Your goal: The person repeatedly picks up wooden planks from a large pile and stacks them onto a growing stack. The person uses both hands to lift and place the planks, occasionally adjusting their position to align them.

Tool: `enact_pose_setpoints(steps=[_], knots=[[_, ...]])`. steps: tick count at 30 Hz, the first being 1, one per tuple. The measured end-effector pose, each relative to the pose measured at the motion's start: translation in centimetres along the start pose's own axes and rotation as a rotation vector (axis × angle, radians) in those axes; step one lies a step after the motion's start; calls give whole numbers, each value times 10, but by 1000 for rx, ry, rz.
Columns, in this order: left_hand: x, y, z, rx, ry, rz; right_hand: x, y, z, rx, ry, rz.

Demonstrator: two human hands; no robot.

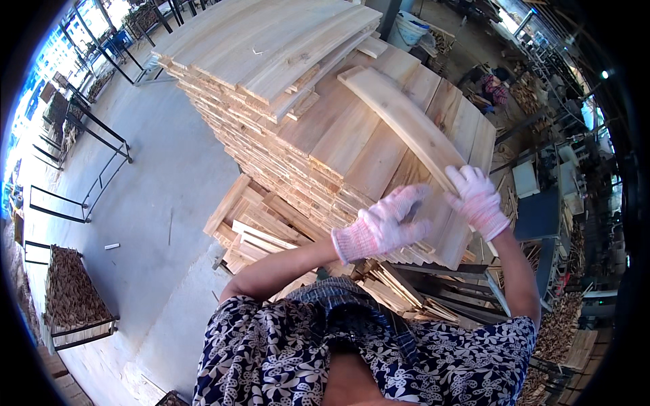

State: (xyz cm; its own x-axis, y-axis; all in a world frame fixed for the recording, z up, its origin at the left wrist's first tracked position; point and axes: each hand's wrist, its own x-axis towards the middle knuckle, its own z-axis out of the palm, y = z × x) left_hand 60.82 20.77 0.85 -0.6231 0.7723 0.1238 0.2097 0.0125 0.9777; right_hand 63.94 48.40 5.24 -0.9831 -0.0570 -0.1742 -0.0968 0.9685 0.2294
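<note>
A long, pale wooden board (406, 122) lies at a slant over the stack of planks, its far end near the higher pile. My right hand (477, 199), in a pinkish-white knitted glove, grips its near end with the fingers bent over the edge. To the left, my left hand (384, 224), gloved alike, hovers over the near side of the stack with thumb and fingers apart. Nothing is in it. Beneath both hands, flat planks (369, 152) lie side by side as the top layer of a thick stack.
Farther back, the stack rises in a higher pile of boards (257, 47). Loose offcuts (261, 216) lie low against its near left side. Metal racks (101, 176) stand on the grey floor (159, 183) at left. Another person (495, 88) is at the far right, near a bucket (408, 30).
</note>
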Motion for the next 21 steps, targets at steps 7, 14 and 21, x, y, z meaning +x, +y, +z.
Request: enact_pose_setpoints(steps=[7, 14, 21], knots=[[-26, -2, -2, -91, 24, -23, 31, 2, 12, 300, 162, 146], [-32, -12, 5, -146, 18, -139, 79, -20, -2, 328, 96, 196], [-49, -29, 1, -373, 125, -306, 106, 14, -40, 380, -9, 82]])
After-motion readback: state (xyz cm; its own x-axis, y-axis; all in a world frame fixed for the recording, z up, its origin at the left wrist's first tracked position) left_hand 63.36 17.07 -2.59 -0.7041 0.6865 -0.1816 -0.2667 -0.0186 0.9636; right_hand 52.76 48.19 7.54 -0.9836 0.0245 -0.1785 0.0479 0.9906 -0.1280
